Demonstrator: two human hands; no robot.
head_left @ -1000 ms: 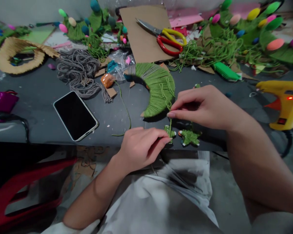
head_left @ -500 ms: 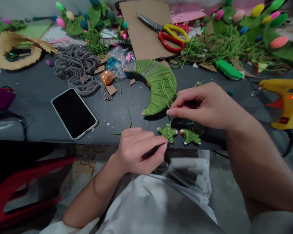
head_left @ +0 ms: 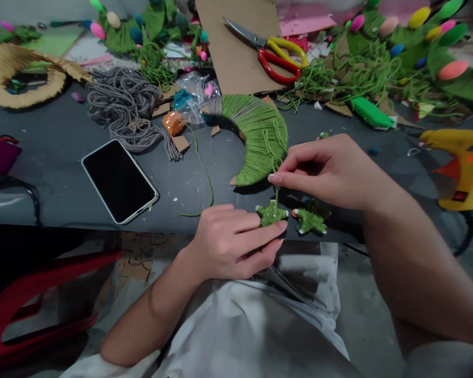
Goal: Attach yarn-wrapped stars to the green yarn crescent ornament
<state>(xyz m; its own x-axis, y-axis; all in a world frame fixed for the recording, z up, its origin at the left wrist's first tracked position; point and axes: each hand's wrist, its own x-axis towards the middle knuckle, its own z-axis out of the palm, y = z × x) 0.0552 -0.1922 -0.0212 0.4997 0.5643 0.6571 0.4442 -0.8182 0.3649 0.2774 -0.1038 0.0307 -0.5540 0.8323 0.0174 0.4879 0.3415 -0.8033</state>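
A small green yarn-wrapped star (head_left: 271,212) with white tips lies near the table's front edge. My left hand (head_left: 232,244) is at its lower side, the index finger across its lower points and the thumb just below. My right hand (head_left: 327,170) pinches a thin green yarn strand (head_left: 276,195) that rises from the star's top point. Beyond them lies a crescent (head_left: 262,142) wrapped in green yarn, with a grey yarn band at one end and loose strands on top. A second green star (head_left: 310,221) rests to the right, below my right hand.
A phone (head_left: 120,181) and a heap of grey yarn (head_left: 124,102) lie left. Red-and-yellow-handled scissors (head_left: 278,58) rest on cardboard (head_left: 224,47) at the back. A yellow glue gun (head_left: 463,165) with a lit red light stands right. A green brush (head_left: 372,113) lies near tangled green yarn (head_left: 350,73).
My left fingers have slid right along the star's lower side, and the gap between index finger and thumb has widened. My right hand keeps its pinch on the strand. The view shifts slightly.
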